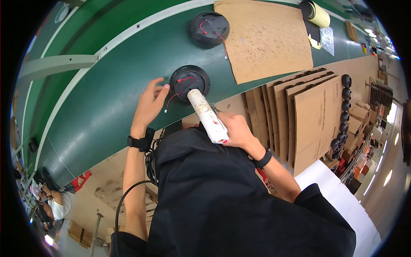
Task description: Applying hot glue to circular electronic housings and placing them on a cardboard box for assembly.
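On the green bench in front of me lies a round black housing (198,85) with a red wire and a small white plug trailing over its left edge. Close by its left rim is my left hand (150,102), empty, thumb and fingers apart; whether the thumb touches the rim I cannot tell. My right hand (236,129) is wrapped round a white gun-shaped tool (209,119) with a ribbed, stained barrel. The barrel's tip covers the housing's lower edge. Farther back sits a second round black housing (209,29), also with red wires.
A brown board (269,40) covers part of the green bench (107,90). Beyond it lie a yellow roll (319,17) and clear bubble wrap (327,40). Upright cardboard sheets (317,120) stand right of the bench, with several black round parts alongside. Another person (53,203) sits far left.
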Demonstrator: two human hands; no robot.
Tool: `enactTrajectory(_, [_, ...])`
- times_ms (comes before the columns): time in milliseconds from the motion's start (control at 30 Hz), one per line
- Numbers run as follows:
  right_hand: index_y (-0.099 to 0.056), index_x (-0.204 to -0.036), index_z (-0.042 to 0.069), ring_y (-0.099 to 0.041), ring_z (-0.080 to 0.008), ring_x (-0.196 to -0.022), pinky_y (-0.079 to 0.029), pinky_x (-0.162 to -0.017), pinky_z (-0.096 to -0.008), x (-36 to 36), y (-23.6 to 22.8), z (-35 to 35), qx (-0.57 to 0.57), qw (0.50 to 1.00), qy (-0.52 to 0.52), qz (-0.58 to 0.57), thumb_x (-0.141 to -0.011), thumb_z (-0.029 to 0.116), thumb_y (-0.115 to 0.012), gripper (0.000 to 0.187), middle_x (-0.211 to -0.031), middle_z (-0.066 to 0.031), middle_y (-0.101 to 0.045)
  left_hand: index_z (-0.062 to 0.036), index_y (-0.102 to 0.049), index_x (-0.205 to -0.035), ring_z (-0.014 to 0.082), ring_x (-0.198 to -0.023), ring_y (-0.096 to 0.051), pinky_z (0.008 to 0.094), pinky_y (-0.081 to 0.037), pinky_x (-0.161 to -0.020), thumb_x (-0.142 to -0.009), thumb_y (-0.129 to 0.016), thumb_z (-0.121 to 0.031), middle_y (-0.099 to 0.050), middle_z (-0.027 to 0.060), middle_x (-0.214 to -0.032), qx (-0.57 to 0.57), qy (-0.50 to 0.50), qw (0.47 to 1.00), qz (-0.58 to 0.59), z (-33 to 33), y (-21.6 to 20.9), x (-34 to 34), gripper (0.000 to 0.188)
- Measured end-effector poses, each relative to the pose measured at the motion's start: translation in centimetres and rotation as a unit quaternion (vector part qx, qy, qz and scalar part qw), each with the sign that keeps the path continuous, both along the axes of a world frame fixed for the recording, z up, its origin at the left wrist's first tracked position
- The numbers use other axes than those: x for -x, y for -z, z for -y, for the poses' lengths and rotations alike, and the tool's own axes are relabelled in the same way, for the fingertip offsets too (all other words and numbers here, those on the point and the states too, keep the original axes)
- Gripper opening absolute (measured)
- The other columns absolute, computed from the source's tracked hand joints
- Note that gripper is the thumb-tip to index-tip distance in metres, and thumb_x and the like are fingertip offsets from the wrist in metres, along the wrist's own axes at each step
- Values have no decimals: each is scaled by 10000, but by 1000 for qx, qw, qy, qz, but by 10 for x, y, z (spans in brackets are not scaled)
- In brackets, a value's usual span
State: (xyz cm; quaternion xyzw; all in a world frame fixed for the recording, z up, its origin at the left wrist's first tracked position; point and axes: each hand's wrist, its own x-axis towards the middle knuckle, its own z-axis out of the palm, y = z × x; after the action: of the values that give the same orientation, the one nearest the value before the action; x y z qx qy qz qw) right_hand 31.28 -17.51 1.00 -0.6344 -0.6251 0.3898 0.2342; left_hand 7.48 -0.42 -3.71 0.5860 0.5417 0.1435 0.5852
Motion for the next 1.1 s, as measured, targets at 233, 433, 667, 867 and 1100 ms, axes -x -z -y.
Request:
enactTrajectory(233, [-580, -814, 31, -594, -408, -718, -463, -625, -458, -5, -1, -6, 3, 1000, -21, 5, -677, 278, -784, 349, -747, -182, -592, 30, -719, -881, 160, -503, -537, 348, -406, -518, -910, -690, -281, -586, 98, -551, -1, 241, 960, -139, -12, -37, -1, 314])
enactTrajectory(433, [-579, -771, 30, -600, -397, -692, -463, -598, -450, 1, -1, -14, -9, 999, -31, -4, -668, 295, -796, 358, -723, -169, -609, 34, -699, -869, 145, -516, -495, 327, -385, -511, -940, -663, -235, -565, 90, -576, -80, 199, 976, -31, -45, -14, -29, 281])
enactTrajectory(667, [-587, -740, 39, -608, -392, -673, -472, -591, -454, 8, -3, -25, -4, 999, -27, 40, -675, 303, -798, 345, -698, -169, -611, 45, -700, -903, 140, -546, -483, 323, -400, -532, -962, -630, -239, -581, 96, -619, -129, 246, 959, -56, -57, -8, -53, 299])
enactTrajectory(867, [-587, -720, 46, -609, -394, -627, -475, -565, -453, 6, -2, -24, 12, 997, -30, 63, -688, 317, -798, 345, -656, -165, -609, 40, -689, -871, 133, -547, -465, 313, -390, -534, -941, -655, -237, -552, 68, -612, -128, 215, 967, -57, -55, -9, -48, 288])
enactTrajectory(1100, [-613, -734, 47, -617, -392, -620, -486, -564, -443, 2, -4, -20, 36, 997, -35, 67, -697, 322, -794, 332, -647, -166, -620, 37, -659, -830, 87, -578, -463, 289, -386, -539, -917, -676, -188, -561, 38, -635, -97, 178, 978, -47, -51, -17, -15, 243])
